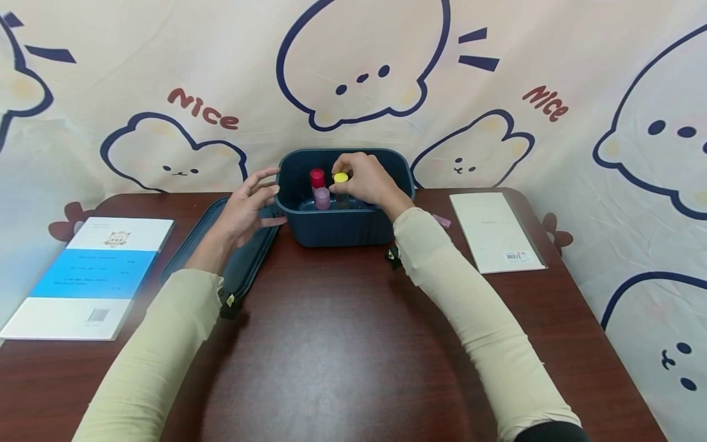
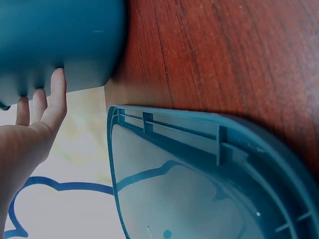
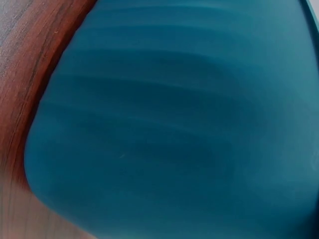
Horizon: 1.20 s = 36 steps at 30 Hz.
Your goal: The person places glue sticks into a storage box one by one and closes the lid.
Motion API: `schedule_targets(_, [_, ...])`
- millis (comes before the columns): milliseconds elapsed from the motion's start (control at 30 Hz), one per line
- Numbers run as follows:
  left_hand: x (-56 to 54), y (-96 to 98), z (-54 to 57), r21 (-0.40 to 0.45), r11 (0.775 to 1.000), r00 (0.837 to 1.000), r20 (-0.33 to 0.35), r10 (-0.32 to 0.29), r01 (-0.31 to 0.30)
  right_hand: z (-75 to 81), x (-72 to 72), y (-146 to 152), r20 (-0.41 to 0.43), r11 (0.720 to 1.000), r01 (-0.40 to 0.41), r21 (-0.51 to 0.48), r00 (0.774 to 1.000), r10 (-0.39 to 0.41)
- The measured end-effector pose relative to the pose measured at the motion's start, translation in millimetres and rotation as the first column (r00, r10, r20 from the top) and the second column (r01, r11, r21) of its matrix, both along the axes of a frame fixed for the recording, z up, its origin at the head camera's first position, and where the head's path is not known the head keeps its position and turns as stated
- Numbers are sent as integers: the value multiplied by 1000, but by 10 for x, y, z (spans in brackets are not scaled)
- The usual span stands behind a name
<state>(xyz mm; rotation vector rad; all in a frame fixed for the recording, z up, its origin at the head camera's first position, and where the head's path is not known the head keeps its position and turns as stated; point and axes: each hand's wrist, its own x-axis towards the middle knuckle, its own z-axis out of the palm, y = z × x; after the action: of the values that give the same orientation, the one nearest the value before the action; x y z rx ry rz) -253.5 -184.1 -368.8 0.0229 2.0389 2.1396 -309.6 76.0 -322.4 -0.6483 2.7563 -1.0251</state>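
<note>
A dark teal bin (image 1: 342,230) stands at the back of the table. My left hand (image 1: 245,212) rests its extended fingers against the bin's left side; in the left wrist view the fingertips (image 2: 58,77) touch the outer wall. Reaching over the rim, my right hand (image 1: 364,178) pinches a small yellow-capped bottle (image 1: 340,177) between thumb and fingers, inside the bin. Its lower part looks dark and is partly hidden. To its left in the bin are a red-capped item (image 1: 317,178) and a pale purple one (image 1: 322,198). Only the bin's wall (image 3: 159,124) fills most of the right wrist view.
The bin's teal lid (image 1: 248,264) lies on the table under my left forearm, its ribbed inner rim visible in the left wrist view. A blue-and-white book (image 1: 94,276) lies at left, a cream notebook (image 1: 494,233) at right. Behind hangs a printed curtain (image 1: 359,135).
</note>
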Motion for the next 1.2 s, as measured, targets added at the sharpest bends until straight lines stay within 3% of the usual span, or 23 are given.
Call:
schedule_targets(767, [-3, -3, 4, 13, 1000, 1000, -1, 0, 0, 40, 26, 15, 22, 1000, 8, -2, 1000, -8])
schedule_targets(1200, [-3, -35, 5, 48, 999, 1000, -1, -20, 20, 54, 57, 34, -39, 1000, 23, -16, 999, -24])
